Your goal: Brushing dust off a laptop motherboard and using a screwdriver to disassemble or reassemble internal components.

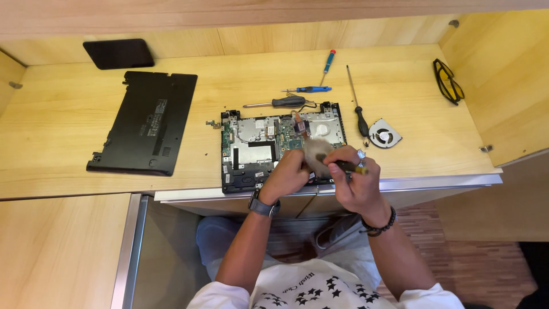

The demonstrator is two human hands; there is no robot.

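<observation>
An opened laptop base with its green circuit board and metal shields exposed lies on the wooden desk near the front edge. My left hand, with a watch on the wrist, rests on the laptop's lower right part, fingers curled against a blurred pale round object. My right hand, wearing a ring and a bead bracelet, grips a dark tool with a yellow band just beside it. What the pale object is stays unclear from blur.
The laptop's black bottom cover lies at left, a dark flat pad behind it. Several screwdrivers lie behind and right of the laptop, next to a removed fan. Yellow-lensed glasses sit far right.
</observation>
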